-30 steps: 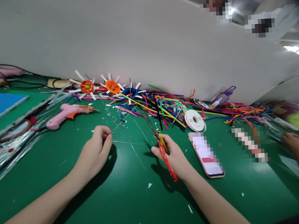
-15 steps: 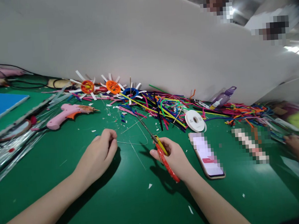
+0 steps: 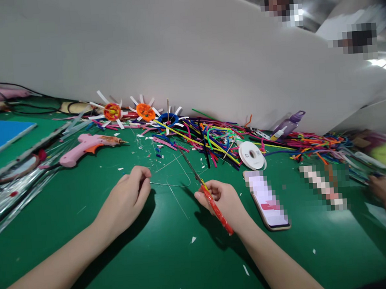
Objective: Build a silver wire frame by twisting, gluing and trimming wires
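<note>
My left hand [image 3: 130,194] is closed in a pinch over the green table. From its fingertips runs a thin, pale, stiff-looking strand [image 3: 169,184], which bends back towards the heap of coloured stems; whether it is wire or plastic line I cannot tell. Held in my right hand [image 3: 222,199] is a pair of scissors [image 3: 213,204] with red and yellow grips. Their slim blades point up and left, past the bend of the strand, and look closed together. Other fine strands and small white scraps lie around the blades.
A pink glue gun [image 3: 85,147] lies at left. Behind are flower-like pieces [image 3: 145,112] and a heap of pipe cleaners [image 3: 212,139]. A white spool [image 3: 251,155] and a phone [image 3: 268,201] sit to the right. Another person's hand [image 3: 385,189] is at far right.
The scissors have turned in my right hand and their blades have come together; the yellow grip is now mostly hidden behind the red one. My left hand has hardly moved.
</note>
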`<state>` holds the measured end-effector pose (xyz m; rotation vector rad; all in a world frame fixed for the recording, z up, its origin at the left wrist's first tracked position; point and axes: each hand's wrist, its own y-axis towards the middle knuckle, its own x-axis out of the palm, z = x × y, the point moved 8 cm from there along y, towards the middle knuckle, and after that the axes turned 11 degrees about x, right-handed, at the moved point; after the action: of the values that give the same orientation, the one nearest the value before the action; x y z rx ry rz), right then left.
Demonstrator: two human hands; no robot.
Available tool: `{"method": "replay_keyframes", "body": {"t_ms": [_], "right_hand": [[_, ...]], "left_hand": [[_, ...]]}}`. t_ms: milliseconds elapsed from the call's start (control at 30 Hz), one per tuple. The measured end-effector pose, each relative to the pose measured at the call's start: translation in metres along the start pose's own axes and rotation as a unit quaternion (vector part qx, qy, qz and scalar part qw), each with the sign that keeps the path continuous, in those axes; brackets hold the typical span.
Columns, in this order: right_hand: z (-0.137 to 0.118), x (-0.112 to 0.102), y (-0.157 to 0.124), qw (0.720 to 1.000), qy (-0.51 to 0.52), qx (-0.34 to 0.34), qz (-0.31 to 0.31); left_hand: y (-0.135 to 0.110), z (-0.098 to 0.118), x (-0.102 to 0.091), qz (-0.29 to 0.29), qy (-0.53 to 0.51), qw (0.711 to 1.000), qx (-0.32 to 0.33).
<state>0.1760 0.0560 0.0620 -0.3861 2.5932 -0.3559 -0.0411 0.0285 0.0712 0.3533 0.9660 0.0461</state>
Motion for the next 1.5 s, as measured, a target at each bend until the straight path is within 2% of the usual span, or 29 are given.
{"method": "replay_keyframes", "body": {"t_ms": [200, 400, 633, 733, 867, 1100, 1300, 1500], "right_hand": [[0.001, 0.0, -0.001, 1.0, -0.002, 0.014, -0.003], [0.0, 0.0, -0.002, 1.0, 0.004, 0.027, -0.006], [-0.004, -0.002, -0.001, 1.0, 0.011, 0.015, -0.005], [-0.004, -0.002, -0.001, 1.0, 0.009, 0.016, -0.002], [-0.004, -0.001, -0.002, 1.0, 0.018, 0.018, -0.003], [-0.002, 0.0, -0.002, 0.999, 0.035, 0.023, -0.009], [-0.004, 0.0, -0.003, 0.999, 0.036, 0.028, -0.014], [-0.003, 0.003, -0.003, 0.999, 0.046, 0.02, -0.021]], "left_hand": [[0.001, 0.004, -0.002, 0.001, 0.011, 1.0, 0.021], [-0.001, 0.003, -0.001, 0.001, -0.001, 1.0, 0.012], [0.0, -0.009, -0.01, 0.071, -0.081, 0.993, -0.052], [0.001, -0.015, -0.013, 0.095, -0.147, 0.981, -0.085], [0.001, -0.02, -0.01, 0.096, -0.242, 0.958, -0.123], [-0.002, -0.031, -0.006, 0.146, -0.363, 0.909, -0.145], [-0.001, -0.031, -0.007, 0.179, -0.419, 0.878, -0.146], [-0.003, -0.028, -0.012, 0.167, -0.354, 0.907, -0.158]]}}
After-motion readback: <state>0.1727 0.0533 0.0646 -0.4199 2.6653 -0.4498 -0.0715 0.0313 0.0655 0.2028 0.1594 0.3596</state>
